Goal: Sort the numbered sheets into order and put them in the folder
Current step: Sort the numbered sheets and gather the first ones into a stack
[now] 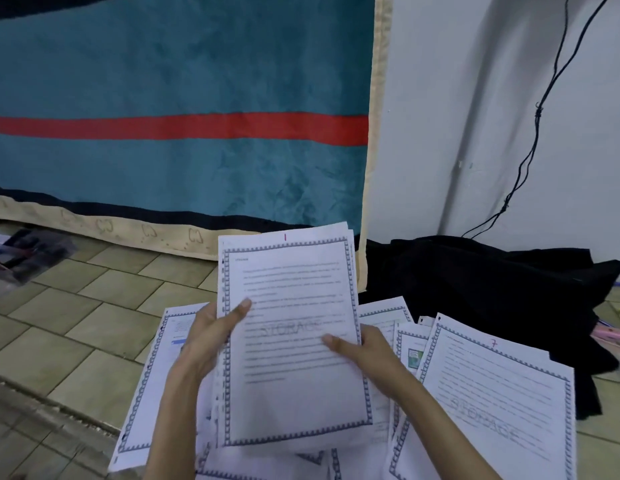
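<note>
A stack of sheets [294, 341] is held up in the middle, the left hand [211, 337] at its left edge and the right hand [367, 348] at its right edge. Beneath and around it loose sheets [488, 403] lie spread on the floor [76, 323]. A blanket [180, 116] hangs far behind. A heap of cloth [492, 282] lies to the right, below a cable [537, 126] on the wall [474, 98].

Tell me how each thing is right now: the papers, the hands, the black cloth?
Sheet marked 1: held up, gripped at both sides.
Left hand: gripping its left edge.
Right hand: gripping its right edge.
Sheet marked 7: lying flat.
Other sheets: spread out, overlapping.
Black cloth: crumpled.
</note>
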Action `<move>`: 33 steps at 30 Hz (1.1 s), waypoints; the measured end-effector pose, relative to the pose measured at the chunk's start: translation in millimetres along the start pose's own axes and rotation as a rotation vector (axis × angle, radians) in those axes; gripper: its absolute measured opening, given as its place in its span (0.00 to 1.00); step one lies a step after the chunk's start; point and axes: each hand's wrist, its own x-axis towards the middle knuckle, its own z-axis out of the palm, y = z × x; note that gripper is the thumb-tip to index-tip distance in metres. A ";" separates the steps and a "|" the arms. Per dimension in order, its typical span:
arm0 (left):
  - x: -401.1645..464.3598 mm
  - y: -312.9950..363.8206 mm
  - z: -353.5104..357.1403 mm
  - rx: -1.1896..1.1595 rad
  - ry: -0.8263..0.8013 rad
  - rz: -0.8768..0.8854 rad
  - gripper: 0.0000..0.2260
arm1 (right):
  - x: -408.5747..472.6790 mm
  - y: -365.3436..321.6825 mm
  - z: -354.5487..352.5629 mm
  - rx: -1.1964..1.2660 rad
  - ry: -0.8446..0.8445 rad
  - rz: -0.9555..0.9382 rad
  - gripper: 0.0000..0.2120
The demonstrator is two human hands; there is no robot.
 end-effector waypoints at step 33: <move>15.1 -98.2 42.4 0.667 0.304 -0.224 0.17 | -52.7 37.3 -128.8 0.149 0.494 0.514 0.20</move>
